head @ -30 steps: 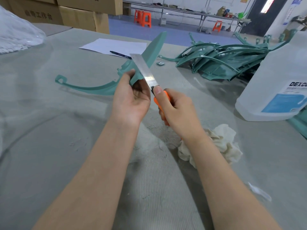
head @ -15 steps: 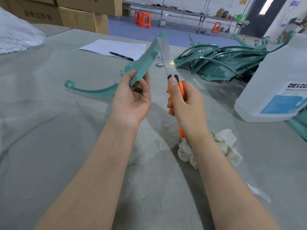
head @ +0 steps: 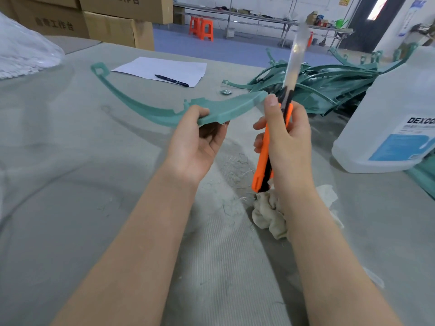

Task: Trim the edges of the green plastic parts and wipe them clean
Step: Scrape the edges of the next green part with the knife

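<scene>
Tilted flat since before, green part point(head: 223, 107) pinched in my left hand point(head: 195, 147), right hand point(head: 289, 147) wrapped round orange knife point(head: 263, 156), jug point(head: 381, 109) label reads DEXCO

A single wide-angle view from the person's head looks forward and down along both forearms. It is close: the left hand point(head: 195, 147) gripping the green part point(head: 226, 107) and the right hand point(head: 289, 147) gripping the knife point(head: 261, 165) sit mid-frame, with the table point(head: 70, 161) stretching beyond the grips.
</scene>
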Demonstrator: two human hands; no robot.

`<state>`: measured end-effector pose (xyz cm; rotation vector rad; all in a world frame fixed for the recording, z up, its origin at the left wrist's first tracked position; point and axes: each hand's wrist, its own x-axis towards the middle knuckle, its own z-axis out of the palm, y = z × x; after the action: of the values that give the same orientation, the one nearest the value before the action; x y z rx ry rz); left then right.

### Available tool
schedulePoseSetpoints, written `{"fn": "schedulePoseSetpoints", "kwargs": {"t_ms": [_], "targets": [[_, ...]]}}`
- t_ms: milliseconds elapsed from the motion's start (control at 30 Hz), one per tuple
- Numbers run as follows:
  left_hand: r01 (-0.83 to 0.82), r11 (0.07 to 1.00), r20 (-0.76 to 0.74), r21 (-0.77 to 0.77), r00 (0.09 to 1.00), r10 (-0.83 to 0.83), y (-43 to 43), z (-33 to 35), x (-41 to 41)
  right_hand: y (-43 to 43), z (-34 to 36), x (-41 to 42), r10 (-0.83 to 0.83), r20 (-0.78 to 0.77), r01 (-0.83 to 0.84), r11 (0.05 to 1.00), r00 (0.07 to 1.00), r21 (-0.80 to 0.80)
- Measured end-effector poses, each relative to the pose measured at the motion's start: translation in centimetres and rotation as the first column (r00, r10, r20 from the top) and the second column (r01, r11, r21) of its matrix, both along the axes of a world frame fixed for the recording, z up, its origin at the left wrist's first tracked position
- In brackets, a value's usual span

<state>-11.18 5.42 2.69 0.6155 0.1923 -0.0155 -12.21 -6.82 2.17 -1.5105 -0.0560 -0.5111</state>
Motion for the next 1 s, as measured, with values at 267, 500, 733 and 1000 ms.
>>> {"fn": "schedulePoseSetpoints", "kwargs": {"t_ms": [267,500,733,1000], "targets": [[0.018,0.993,-0.008,-0.115,1.000,-0.019,0.1,-0.1,0.1,0.1,-0.4,0.3,0.019,-0.079,-0.026,0.996,0.997,-0.089],[0.184,0.863,0.013,-0.470,0.979,-0.202,0.5,0.3,-0.5,0.5,-0.9,0.6,0.008,-0.078,-0.023,0.981,0.997,-0.194],[0.188,0.824,0.046,-0.534,0.980,-0.193,0.5,0.5,-0.5,1.0,-1.5,0.9,0.022,-0.063,-0.036,0.970,0.998,-0.240],[0.203,0.826,0.052,-0.526,0.977,-0.207,0.2,1.0,-0.8,1.1,-2.2,1.2,0.038,-0.038,-0.046,0.966,0.999,-0.256]]}}
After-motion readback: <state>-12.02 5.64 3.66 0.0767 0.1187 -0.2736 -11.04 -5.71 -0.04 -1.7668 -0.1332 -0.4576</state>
